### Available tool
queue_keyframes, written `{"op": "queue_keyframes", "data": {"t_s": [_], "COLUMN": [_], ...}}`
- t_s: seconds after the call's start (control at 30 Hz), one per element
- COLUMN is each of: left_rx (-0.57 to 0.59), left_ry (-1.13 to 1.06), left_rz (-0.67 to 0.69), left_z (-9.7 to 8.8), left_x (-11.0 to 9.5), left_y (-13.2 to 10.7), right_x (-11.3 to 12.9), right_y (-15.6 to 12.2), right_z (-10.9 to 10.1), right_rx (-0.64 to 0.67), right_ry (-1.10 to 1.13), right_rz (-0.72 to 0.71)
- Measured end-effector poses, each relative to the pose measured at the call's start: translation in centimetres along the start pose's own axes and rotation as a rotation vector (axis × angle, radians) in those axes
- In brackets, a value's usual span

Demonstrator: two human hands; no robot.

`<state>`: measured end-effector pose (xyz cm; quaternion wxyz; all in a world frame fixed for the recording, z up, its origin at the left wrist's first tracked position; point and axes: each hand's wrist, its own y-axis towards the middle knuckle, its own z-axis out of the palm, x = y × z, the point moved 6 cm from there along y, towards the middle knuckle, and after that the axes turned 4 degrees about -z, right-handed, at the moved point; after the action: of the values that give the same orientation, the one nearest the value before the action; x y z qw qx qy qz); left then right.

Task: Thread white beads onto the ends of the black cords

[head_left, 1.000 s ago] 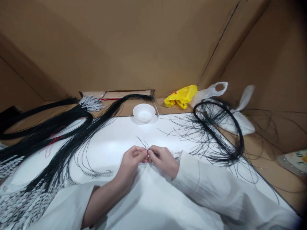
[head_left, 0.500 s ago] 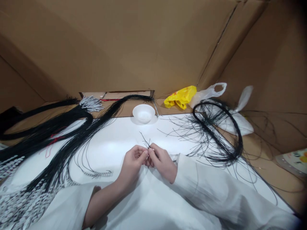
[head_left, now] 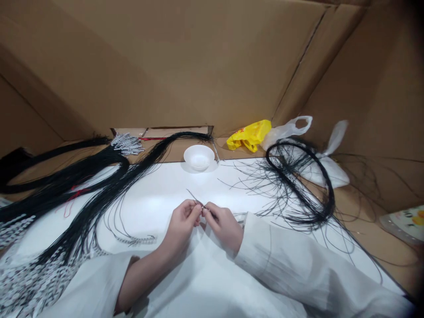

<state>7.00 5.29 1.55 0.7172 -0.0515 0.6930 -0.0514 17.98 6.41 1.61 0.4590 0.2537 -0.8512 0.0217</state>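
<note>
Thin black cords (head_left: 192, 194) are pinched between my two hands, their loose ends sticking up and to the left. My left hand (head_left: 185, 218) is closed, thumb against fingers, on the cords. Close against it, my right hand (head_left: 223, 225) also pinches them with thumb and forefinger. The lower part of the cords is hidden by my fingers. Left of my hands, several cords with a row of small pale pieces (head_left: 139, 240) at their ends lie on the white table (head_left: 155, 185). Beyond my hands stands a white bowl (head_left: 198, 158); its contents are hard to make out.
Long bundles of black cord (head_left: 99, 198) cover the left side, with white patterned ends (head_left: 39, 282) at the near left. A coiled black cord bundle (head_left: 326, 185) lies right. Behind are a yellow bag (head_left: 250, 136), a white plastic bag (head_left: 327, 172) and cardboard walls (head_left: 185, 66).
The cord ends between my fingers have swung down and to the left and now lie closer together. My hands have stayed in nearly the same place.
</note>
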Motion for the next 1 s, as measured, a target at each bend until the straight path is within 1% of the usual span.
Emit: {"op": "queue_keyframes", "data": {"t_s": [0.13,0.3,0.43,0.5,0.57,0.63,0.73,0.8,0.9,1.0], "left_rx": [-0.037,-0.127,-0.12,-0.12,-0.13,-0.131,-0.129,-0.136,-0.131,-0.129], "left_ry": [-0.049,-0.159,-0.281,-0.331,-0.374,-0.395,-0.346,-0.299,-0.255,-0.229], "left_rz": [-0.033,-0.074,-0.129,-0.147,-0.154,-0.148,-0.113,-0.091,-0.092,-0.106], "left_z": [-0.3,-1.1,-1.4,-1.5,-1.6,-1.6,-1.6,-1.5,-1.4,-1.2], "left_x": [0.3,0.8,1.4,1.6,1.6,1.6,1.7,1.8,1.9,1.7], "left_y": [0.3,0.4,0.8,0.9,1.0,1.1,1.1,1.1,1.0,0.8], "right_x": [-0.1,-0.2,-0.3,-0.3,-0.3,-0.5,-1.2,-1.5,-1.7,-1.9], "right_y": [0.2,0.4,0.2,0.1,0.0,-0.1,0.0,0.1,0.5,0.6], "right_z": [0.0,-0.8,-1.3,-1.3,-1.0,-0.6,0.4,0.7,0.4,-0.1], "right_rx": [0.008,0.002,-0.005,0.005,0.027,0.049,0.083,0.078,0.035,0.044], "right_ry": [0.006,0.039,-0.035,-0.075,-0.064,0.055,0.353,0.469,0.506,0.415], "right_rz": [-0.034,-0.087,-0.123,-0.142,-0.147,-0.091,0.083,0.125,0.113,0.116]}}
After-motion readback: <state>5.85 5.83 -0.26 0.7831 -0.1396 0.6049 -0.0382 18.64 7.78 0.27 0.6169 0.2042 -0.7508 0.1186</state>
